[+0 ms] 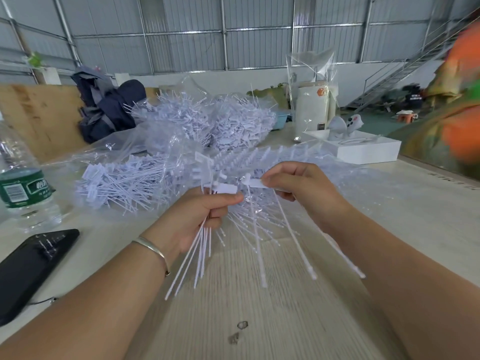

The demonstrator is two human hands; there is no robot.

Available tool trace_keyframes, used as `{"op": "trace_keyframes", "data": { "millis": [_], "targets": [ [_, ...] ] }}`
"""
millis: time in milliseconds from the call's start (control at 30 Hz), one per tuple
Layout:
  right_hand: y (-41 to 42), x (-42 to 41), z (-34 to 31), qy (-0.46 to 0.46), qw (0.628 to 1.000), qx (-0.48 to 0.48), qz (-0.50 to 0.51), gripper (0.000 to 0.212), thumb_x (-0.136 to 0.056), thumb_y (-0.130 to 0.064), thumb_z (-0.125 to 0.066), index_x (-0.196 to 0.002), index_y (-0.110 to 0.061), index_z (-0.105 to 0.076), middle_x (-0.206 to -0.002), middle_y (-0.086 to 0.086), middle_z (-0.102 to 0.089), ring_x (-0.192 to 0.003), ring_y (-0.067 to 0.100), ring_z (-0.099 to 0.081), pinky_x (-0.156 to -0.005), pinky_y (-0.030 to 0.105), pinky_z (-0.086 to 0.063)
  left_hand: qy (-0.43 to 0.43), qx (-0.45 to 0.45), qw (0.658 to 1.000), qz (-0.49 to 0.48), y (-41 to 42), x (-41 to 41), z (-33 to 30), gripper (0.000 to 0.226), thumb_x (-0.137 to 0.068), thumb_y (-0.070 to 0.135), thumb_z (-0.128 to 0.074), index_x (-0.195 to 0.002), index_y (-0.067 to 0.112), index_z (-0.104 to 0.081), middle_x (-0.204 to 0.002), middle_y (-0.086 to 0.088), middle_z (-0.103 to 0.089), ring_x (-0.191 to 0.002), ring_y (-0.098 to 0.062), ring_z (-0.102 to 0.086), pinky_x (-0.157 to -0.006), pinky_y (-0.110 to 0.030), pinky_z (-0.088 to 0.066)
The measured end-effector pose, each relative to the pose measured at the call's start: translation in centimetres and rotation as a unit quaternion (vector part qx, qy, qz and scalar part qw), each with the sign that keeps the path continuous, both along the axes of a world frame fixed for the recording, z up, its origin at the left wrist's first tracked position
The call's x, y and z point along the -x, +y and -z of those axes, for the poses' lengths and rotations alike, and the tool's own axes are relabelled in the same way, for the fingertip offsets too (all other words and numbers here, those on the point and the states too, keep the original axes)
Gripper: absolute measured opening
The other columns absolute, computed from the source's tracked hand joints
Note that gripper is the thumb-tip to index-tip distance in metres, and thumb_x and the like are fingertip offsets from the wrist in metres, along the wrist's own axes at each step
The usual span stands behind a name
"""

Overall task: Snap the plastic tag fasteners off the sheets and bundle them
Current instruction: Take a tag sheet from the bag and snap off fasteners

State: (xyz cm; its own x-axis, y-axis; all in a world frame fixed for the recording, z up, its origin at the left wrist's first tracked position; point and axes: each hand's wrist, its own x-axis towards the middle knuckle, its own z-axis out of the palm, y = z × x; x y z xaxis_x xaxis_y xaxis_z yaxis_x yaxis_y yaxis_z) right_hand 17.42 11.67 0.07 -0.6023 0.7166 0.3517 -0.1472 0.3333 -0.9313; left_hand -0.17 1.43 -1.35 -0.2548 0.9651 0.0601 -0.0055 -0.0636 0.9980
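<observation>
By the desk's left edge sit a water bottle (24,188) and phone (31,266); behind them, w/ the heap reaching mid-desk, are bagged fasteners (207,123) and a loose pile (124,183), so much looks done or waiting, can't tell which. Left hand (200,216) grips a bundle (197,258) of snapped-off fasteners, thumb pressed on their heads. Right hand (298,185) pinches one tag head (255,183) on the sheet (249,157) held above the desk's near-middle; prob. many rows left.
</observation>
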Motion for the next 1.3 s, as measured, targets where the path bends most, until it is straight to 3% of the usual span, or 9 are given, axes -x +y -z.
{"op": "trace_keyframes", "data": {
  "millis": [133, 300, 533, 633, 800, 967, 1033, 1167, 1300],
  "targets": [
    [-0.25, 0.09, 0.15, -0.033, 0.999, -0.033, 0.024, 0.005, -0.078, -0.005, -0.073, -0.08, -0.006, -0.068, -0.053, -0.004, -0.054, -0.052, 0.009, -0.047, -0.054, 0.015, -0.038, -0.063, 0.009, 0.998, -0.004, 0.24, -0.33, 0.2, 0.011, -0.074, 0.017, -0.073, -0.074, 0.013, -0.063, -0.06, 0.002, -0.048, -0.043, -0.004, -0.038, -0.034, -0.013, -0.025],
    [-0.42, 0.2, 0.34, -0.069, 0.995, -0.06, 0.034, 0.008, -0.078, -0.006, -0.074, -0.083, -0.008, -0.068, -0.066, 0.009, -0.057, -0.065, 0.015, -0.053, -0.073, 0.028, -0.044, -0.04, 0.047, 0.998, -0.007, 0.14, -0.18, 0.11, 0.032, -0.086, 0.039, -0.06, -0.068, 0.018, -0.044, -0.049, 0.006, -0.038, -0.036, -0.005, -0.027, -0.033, -0.015, -0.023],
    [-0.45, 0.41, 0.69, -0.063, 0.993, -0.088, 0.038, 0.015, -0.077, -0.014, -0.079, -0.086, -0.004, -0.07, -0.071, 0.011, -0.066, -0.062, 0.008, -0.058, -0.063, 0.016, -0.045, -0.08, 0.063, 0.995, 0.0, 0.27, -0.07, 0.34, 0.035, -0.091, 0.045, -0.055, -0.078, 0.014, -0.054, -0.054, 0.005, -0.044, -0.037, -0.004, -0.028, -0.032, -0.014, -0.022],
    [-0.55, 0.47, 0.79, -0.074, 0.992, -0.101, 0.028, 0.01, -0.079, -0.009, -0.076, -0.088, -0.011, -0.073, -0.084, 0.02, -0.069, -0.069, 0.012, -0.059, -0.07, 0.024, -0.046, -0.065, 0.049, 0.997, 0.011, 0.16, -0.35, 0.1, 0.036, -0.081, 0.05, -0.063, -0.071, 0.017, -0.055, -0.056, 0.006, -0.043, -0.037, -0.004, -0.026, -0.031, -0.014, -0.021],
    [-0.63, 0.43, 0.6, -0.071, 0.994, -0.082, -0.01, 0.018, -0.081, 0.004, -0.07, -0.095, -0.007, -0.073, -0.092, 0.014, -0.072, -0.079, 0.013, -0.063, -0.081, 0.025, -0.054, 0.007, 0.025, 0.999, -0.026, -0.02, -0.71, -0.05, 0.024, -0.063, 0.04, -0.081, -0.057, 0.023, -0.065, -0.058, 0.006, -0.036, -0.038, -0.004, -0.022, -0.033, -0.014, -0.018],
    [-0.46, 0.02, 0.18, -0.044, 0.998, -0.041, -0.012, 0.024, -0.082, 0.012, -0.061, -0.093, -0.006, -0.072, -0.095, 0.024, -0.069, -0.077, 0.019, -0.061, -0.073, 0.022, -0.049, -0.01, 0.021, 0.995, -0.092, 0.41, -0.13, 0.34, 0.025, -0.08, 0.019, -0.077, -0.059, 0.019, -0.063, -0.055, 0.005, -0.043, -0.035, -0.004, -0.025, -0.032, -0.014, -0.019],
    [-0.3, -0.07, 0.13, -0.038, 0.999, -0.022, -0.004, 0.021, -0.083, 0.011, -0.061, -0.093, -0.003, -0.072, -0.086, 0.017, -0.07, -0.073, 0.02, -0.058, -0.07, 0.026, -0.045, -0.008, 0.013, 0.995, -0.101, 0.44, 0.03, 0.33, 0.027, -0.078, 0.02, -0.078, -0.053, 0.018, -0.067, -0.055, 0.006, -0.044, -0.036, -0.004, -0.026, -0.032, -0.014, -0.019],
    [-0.13, -0.05, 0.15, -0.04, 0.999, -0.021, 0.015, 0.018, -0.081, 0.01, -0.064, -0.093, 0.001, -0.073, -0.074, 0.004, -0.068, -0.06, 0.012, -0.055, -0.062, 0.022, -0.043, 0.003, 0.007, 0.997, -0.078, 0.12, -0.05, 0.02, 0.022, -0.066, 0.034, -0.083, -0.057, 0.02, -0.068, -0.05, 0.009, -0.043, -0.037, -0.005, -0.023, -0.033, -0.014, -0.018],
    [0.0, -0.11, -0.01, -0.037, 0.999, -0.019, 0.019, 0.018, -0.08, 0.011, -0.063, -0.09, 0.0, -0.074, -0.07, 0.005, -0.066, -0.059, 0.012, -0.054, -0.06, 0.022, -0.042, -0.001, 0.006, 0.997, -0.075, 0.05, -0.19, -0.17, 0.046, -0.05, 0.051, -0.084, -0.068, 0.015, -0.062, -0.053, 0.007, -0.05, -0.037, -0.006, -0.024, -0.034, -0.014, -0.018]
  ]
}}
